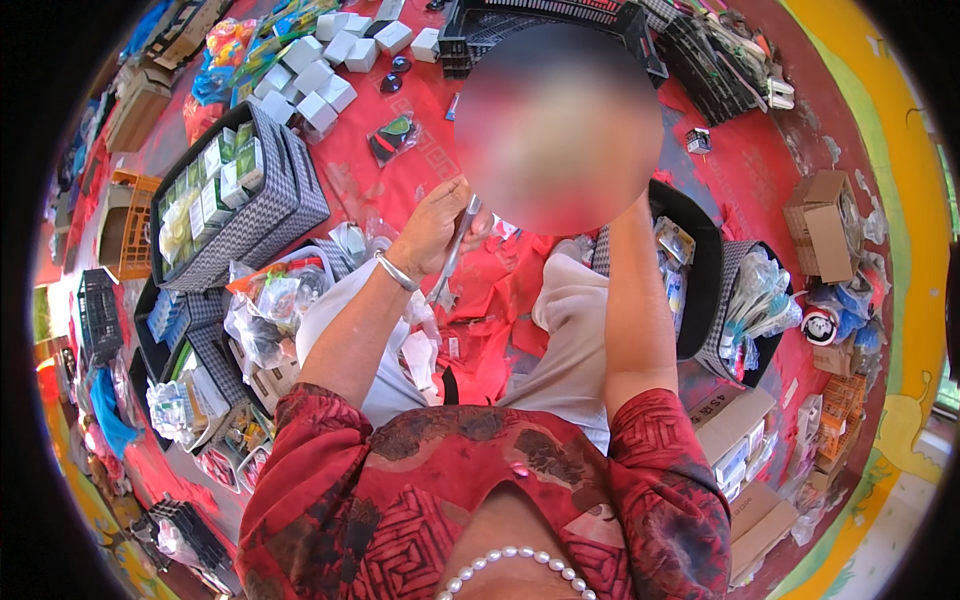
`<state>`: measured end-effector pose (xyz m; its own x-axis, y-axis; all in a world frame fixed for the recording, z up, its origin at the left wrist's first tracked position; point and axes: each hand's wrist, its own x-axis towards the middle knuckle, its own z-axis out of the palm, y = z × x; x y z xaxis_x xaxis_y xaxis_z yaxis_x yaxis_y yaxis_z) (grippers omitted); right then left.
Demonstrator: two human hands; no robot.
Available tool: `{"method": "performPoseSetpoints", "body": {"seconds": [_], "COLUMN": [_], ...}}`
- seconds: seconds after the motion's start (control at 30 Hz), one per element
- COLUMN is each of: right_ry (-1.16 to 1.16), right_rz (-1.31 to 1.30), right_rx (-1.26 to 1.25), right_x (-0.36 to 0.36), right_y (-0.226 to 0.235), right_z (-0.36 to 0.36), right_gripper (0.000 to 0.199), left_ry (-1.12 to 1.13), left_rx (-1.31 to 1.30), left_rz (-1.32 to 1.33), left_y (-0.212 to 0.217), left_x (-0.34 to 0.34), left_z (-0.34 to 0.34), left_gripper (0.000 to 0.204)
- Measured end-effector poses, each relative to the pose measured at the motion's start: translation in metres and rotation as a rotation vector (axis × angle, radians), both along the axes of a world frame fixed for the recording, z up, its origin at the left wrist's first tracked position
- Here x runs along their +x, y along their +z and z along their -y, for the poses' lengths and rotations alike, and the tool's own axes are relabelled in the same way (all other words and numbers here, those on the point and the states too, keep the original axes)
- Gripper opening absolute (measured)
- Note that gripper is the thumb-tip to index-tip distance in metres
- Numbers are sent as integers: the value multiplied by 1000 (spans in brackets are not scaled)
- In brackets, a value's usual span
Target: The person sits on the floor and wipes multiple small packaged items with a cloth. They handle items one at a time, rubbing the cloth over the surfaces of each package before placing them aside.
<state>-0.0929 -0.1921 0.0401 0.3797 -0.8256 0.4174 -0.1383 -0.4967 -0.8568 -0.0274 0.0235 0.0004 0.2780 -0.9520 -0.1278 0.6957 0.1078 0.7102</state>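
Observation:
My left hand [430, 232], with a silver bangle at the wrist, is closed around a slim silver metal tool [458, 245]. One end of the tool reaches down toward my lap, and its exact kind is not clear. My right forearm [640, 300] stretches forward on the other side. A round blurred patch covers my right hand, so its fingers and anything in them are hidden. Torn red sheeting [480, 320] and bits of clear wrap lie between my knees, below the left hand.
At the left stands a patterned basket [300, 190] of green-and-white boxes. White small boxes [315, 75] and dark sunglasses [392, 82] lie ahead on the red floor covering. Black bins [700, 270] flank my right knee; a cardboard box [825, 225] sits farther right. A black crate [458, 50] stands ahead.

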Motion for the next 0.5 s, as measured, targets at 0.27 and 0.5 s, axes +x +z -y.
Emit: {"method": "performPoseSetpoints", "body": {"seconds": [0.27,0.5], "right_ry": [442,231], "right_rz": [38,-651], "right_rx": [-361,-318], "right_x": [-12,-11], "right_y": [17,-2], "right_z": [-16,-3], "right_gripper": [16,19], "left_ry": [186,191], "left_rx": [340,328], "left_rz": [1066,1595], "left_y": [-11,0], "left_x": [2,-2], "left_z": [8,-4], "left_gripper": [29,25]}}
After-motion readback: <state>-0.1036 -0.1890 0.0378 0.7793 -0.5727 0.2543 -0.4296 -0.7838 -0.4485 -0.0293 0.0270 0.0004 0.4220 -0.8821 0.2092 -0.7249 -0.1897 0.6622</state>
